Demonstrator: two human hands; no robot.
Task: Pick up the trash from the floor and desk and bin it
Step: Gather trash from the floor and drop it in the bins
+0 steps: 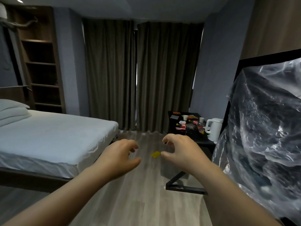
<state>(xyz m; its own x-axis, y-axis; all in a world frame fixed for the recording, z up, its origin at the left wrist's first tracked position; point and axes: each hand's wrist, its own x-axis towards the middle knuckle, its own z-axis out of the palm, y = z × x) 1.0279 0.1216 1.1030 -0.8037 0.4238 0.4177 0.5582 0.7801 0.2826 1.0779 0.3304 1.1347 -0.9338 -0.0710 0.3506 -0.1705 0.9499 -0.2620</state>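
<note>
A small yellow wrapper (155, 154) lies flat on the wooden floor (138, 193) ahead of me. My left hand (119, 158) and my right hand (180, 150) are held out in front, fingers curled but apart, holding nothing; the wrapper shows between them, further off. On the black desk (203, 141) at the right lie plastic bottles (197, 125), red packets (181, 126) and paper cups (185, 117). A large clear plastic bag (263, 144) hangs over a black frame at the far right.
A bed with a white sheet (53, 137) and pillows (13, 111) fills the left side. Dark curtains (138, 75) close the far wall. A white kettle (213, 129) stands on the desk. The desk's black metal leg (184, 185) reaches onto the floor. Wooden shelves (42, 62) stand back left.
</note>
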